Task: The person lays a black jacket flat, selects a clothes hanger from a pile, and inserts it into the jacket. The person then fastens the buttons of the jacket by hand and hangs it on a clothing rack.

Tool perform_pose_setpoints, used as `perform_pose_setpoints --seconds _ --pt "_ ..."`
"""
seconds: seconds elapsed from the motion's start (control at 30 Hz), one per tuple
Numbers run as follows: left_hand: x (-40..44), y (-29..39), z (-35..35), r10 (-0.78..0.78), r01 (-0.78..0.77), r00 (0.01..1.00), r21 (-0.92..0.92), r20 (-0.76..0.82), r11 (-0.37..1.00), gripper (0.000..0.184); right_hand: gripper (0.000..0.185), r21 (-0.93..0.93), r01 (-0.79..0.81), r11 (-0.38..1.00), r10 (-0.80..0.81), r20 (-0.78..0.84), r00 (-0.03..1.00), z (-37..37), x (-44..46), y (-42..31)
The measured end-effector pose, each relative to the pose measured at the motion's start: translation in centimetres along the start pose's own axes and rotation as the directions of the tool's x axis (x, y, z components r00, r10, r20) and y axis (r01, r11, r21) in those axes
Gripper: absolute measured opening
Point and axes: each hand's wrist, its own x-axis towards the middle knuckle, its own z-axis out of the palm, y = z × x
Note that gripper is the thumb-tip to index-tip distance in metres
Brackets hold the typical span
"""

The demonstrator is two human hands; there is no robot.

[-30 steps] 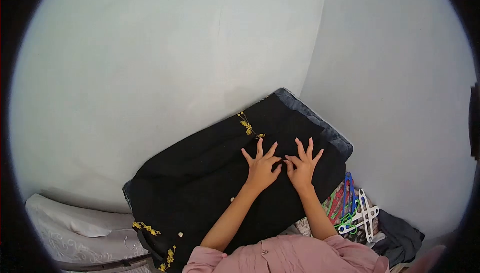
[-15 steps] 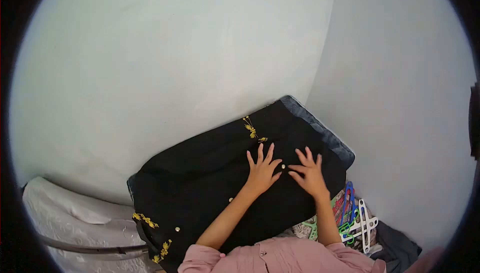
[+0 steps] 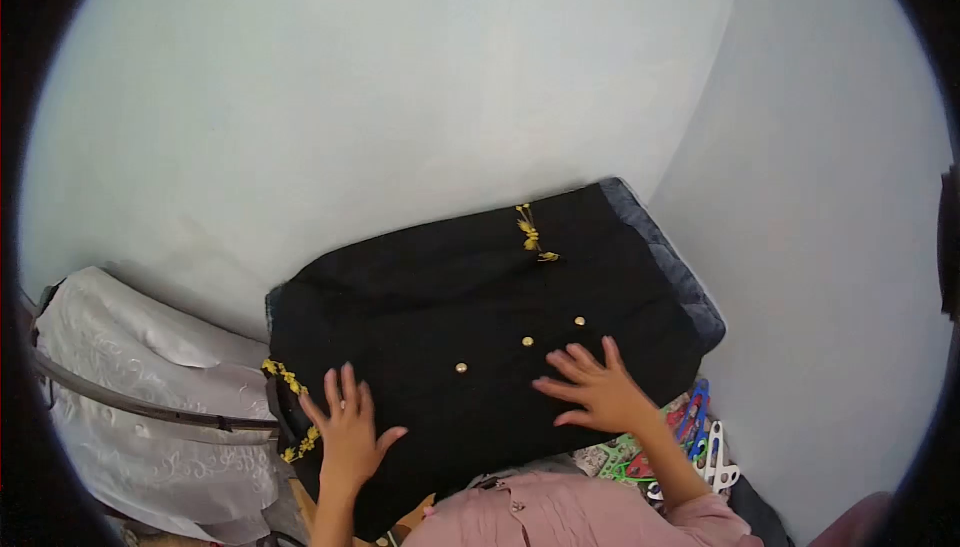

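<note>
A black garment [image 3: 430, 307] with yellow embroidery and several gold buttons lies spread over a surface with a blue-grey patterned edge [image 3: 665, 252]. My left hand [image 3: 350, 437] rests on the garment's left end, fingers spread, beside the yellow embroidery [image 3: 308, 442]. Nothing is in it. My right hand [image 3: 598, 392] lies with spread fingers on the lower right part of the cloth, just below two gold buttons [image 3: 528, 342]. It holds nothing either. Another gold button [image 3: 461, 368] shows between the hands.
Pale walls [image 3: 420, 77] meet in a corner behind the garment. At the left are a whitish embroidered cloth [image 3: 150, 377] and a dark curved bar [image 3: 150, 408]. Blue, green and white hangers [image 3: 715, 462] lie at the lower right, near a dark cloth [image 3: 757, 515].
My hands have moved apart from around one button. The left has gone to the garment's left end; the right has moved slightly down. More buttons are uncovered, and the view has shifted.
</note>
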Motion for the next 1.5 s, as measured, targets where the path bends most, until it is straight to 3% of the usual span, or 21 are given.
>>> perform_pose_setpoints --seconds 0.07,0.13,0.2,0.3,0.33,0.37,0.47,0.53,0.6,0.7,0.77,0.8,0.93,0.97,1.0,1.03,1.13,1.27,1.33,1.4,1.5 --pt "-3.9 -0.7 1.3 -0.274 0.272 0.961 0.042 0.032 0.961 0.086 0.050 -0.069 0.038 0.997 -0.028 0.143 0.989 1.3 -1.7 5.4" --pt "-6.2 -0.9 1.8 -0.410 0.403 0.907 0.084 0.091 0.911 0.084 0.050 0.007 -0.284 0.959 0.283 -0.123 0.951 1.8 -3.8 11.6" --pt "-7.1 -0.3 2.7 -0.593 0.592 0.804 0.038 0.047 0.805 0.079 0.052 -0.099 -0.798 0.594 0.800 -0.026 0.599 0.3 -2.8 11.5" --pt "-6.6 -0.2 1.9 -0.624 0.623 0.780 0.027 0.045 0.782 0.077 0.055 0.015 -0.516 0.857 0.499 -0.275 0.821 1.6 -1.1 7.1" --pt "-6.7 -0.3 1.4 -0.632 0.634 0.771 0.003 0.073 0.774 0.077 0.057 -0.071 -0.301 0.951 0.285 -0.181 0.941 1.3 -0.2 3.2" --pt "-7.1 -0.7 2.5 -0.622 0.622 0.783 -0.005 0.019 0.783 0.077 0.054 0.197 -0.033 0.980 0.045 -0.059 0.997 1.4 -0.4 0.3" --pt "-7.6 -0.7 2.9 -0.613 0.613 0.790 -0.012 -0.030 0.790 0.076 0.050 0.080 0.058 0.995 -0.071 0.170 0.983 0.5 -1.1 4.5" --pt "-7.5 -1.0 3.0 -0.637 0.637 0.770 -0.020 -0.036 0.771 0.075 0.053 -0.032 -0.216 0.976 0.213 -0.081 0.974 2.3 -2.1 12.3" --pt "-7.4 -1.0 3.8 -0.561 0.565 0.823 0.025 -0.091 0.825 0.075 0.056 -0.148 -0.692 0.707 0.706 0.085 0.703 0.3 -1.7 14.1" --pt "-7.3 -0.8 3.5 -0.599 0.598 0.792 -0.047 -0.115 0.800 0.076 0.061 -0.073 -0.678 0.731 0.657 -0.193 0.729 2.0 -0.3 12.5" --pt "-7.4 -0.7 3.7 -0.607 0.598 0.788 -0.105 -0.107 0.795 0.076 0.067 0.074 -0.162 0.984 0.175 -0.228 0.958 2.0 1.0 4.9" --pt "-7.6 -0.6 3.8 -0.622 0.612 0.775 -0.112 -0.110 0.783 0.076 0.064 -0.026 0.060 0.998 -0.060 0.021 0.998 1.8 1.3 1.0" --pt "-7.9 -0.7 4.0 -0.618 0.603 0.777 -0.140 -0.123 0.785 0.075 0.052 -0.009 0.113 0.994 -0.110 0.179 0.978 0.6 2.1 2.4" --pt "-7.9 -0.8 4.0 -0.603 0.585 0.786 -0.149 -0.138 0.797 0.075 0.046 -0.118 -0.033 0.992 0.035 0.015 0.999 1.0 2.1 5.6" --pt "-7.8 -1.0 3.9 -0.611 0.593 0.778 -0.151 -0.148 0.791 0.075 0.033 0.107 -0.217 0.970 0.240 -0.302 0.922 1.5 3.1 7.8" --pt "-7.8 -1.0 3.8 -0.621 0.595 0.769 -0.185 -0.150 0.782 0.073 0.024 0.054 -0.312 0.949 0.310 -0.360 0.880 -0.2 3.4 8.0" --pt "-7.8 -0.4 3.5 -0.684 0.624 0.709 -0.297 -0.172 0.723 0.065 0.021 0.252 -0.023 0.967 0.179 -0.617 0.766 -1.2 6.3 7.2" --pt "-8.4 0.3 3.0 -0.761 0.668 0.557 -0.365 -0.332 0.648 0.048 0.030 0.348 0.253 0.902 -0.138 -0.323 0.936 -2.2 11.5 -6.7" --pt "-9.5 0.1 3.1 -0.848 0.759 0.374 -0.401 -0.376 0.513 0.047 0.041 0.294 0.526 0.798 -0.489 -0.194 0.850 -2.3 13.1 -14.4" --pt "-10.7 0.1 2.6 -0.871 0.786 0.300 -0.417 -0.388 0.457 0.049 0.046 0.258 0.769 0.584 -0.764 -0.145 0.629 -0.2 14.8 -21.0" --pt "-13.0 -0.2 4.2 -0.908 0.857 0.284 -0.344 -0.308 0.384 0.054 0.054 0.211 0.900 0.383 -0.905 -0.111 0.411 4.4 16.5 -30.8"
